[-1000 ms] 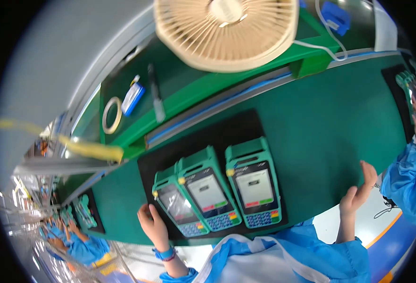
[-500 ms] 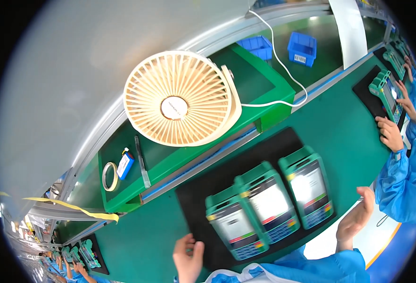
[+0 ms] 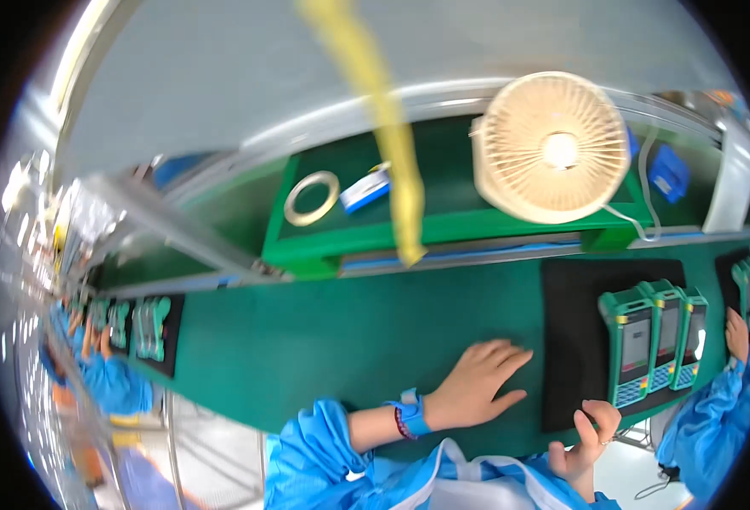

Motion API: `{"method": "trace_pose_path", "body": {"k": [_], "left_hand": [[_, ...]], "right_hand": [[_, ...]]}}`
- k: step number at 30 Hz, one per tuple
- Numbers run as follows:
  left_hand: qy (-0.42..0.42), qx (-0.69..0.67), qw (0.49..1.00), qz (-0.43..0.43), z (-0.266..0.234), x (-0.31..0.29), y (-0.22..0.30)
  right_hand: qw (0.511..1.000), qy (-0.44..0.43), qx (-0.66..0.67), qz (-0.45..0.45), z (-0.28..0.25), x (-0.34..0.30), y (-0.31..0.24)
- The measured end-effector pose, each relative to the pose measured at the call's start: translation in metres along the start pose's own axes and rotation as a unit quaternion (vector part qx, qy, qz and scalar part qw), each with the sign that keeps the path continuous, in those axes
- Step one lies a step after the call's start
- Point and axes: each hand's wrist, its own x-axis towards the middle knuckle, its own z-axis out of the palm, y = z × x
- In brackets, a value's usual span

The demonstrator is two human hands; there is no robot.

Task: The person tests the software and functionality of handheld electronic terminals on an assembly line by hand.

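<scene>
1. The worktable (image 3: 324, 340) is dark green all over.
2. The mat (image 3: 574, 340) at 3 o'clock is plain black.
3. The three terminals (image 3: 657, 344) on it are green with yellow trim, blue keys and pale screens.
4. The fan (image 3: 553, 149) at 1 o'clock is cream, its grille ribbed.
5. The left hand (image 3: 477, 382) wears a blue wristband (image 3: 410, 414); the sleeve (image 3: 315, 442) is bright blue.
6. The strap (image 3: 375, 110) at 12 o'clock is yellow.
7. The tape roll (image 3: 311, 197) is off-white.

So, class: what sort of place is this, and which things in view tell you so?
Probably an electronics assembly line: a long green bench, three green handheld terminals on a black mat, and blue-coated workers seated in a row.
</scene>
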Motion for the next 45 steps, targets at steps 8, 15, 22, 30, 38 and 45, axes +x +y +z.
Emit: {"method": "trace_pose_path", "body": {"k": [8,15,22,30,38,45], "left_hand": [[0.054,0.288,0.949,-0.119,-0.095,-0.135,-0.1],[-0.006,0.598,0.713,-0.367,-0.274,-0.357,-0.216],[-0.072,0.649,0.602,-0.459,-0.31,-0.491,-0.256],[-0.172,0.606,0.609,-0.482,-0.328,-0.43,-0.233],[-0.145,0.614,0.651,-0.423,-0.324,-0.418,-0.251],[-0.093,0.547,0.745,-0.37,-0.228,-0.284,-0.166]], "right_hand": [[0.975,-0.206,0.022,-0.077,0.045,0.011,-0.042],[0.964,-0.237,0.049,-0.113,0.063,0.029,-0.07],[0.971,-0.227,0.001,-0.071,0.059,0.016,-0.067],[0.99,-0.042,-0.133,0.034,0.048,-0.034,-0.033],[0.986,-0.015,-0.163,0.02,0.057,-0.037,-0.034],[0.986,-0.001,-0.165,0.025,0.056,-0.044,-0.034]]}}
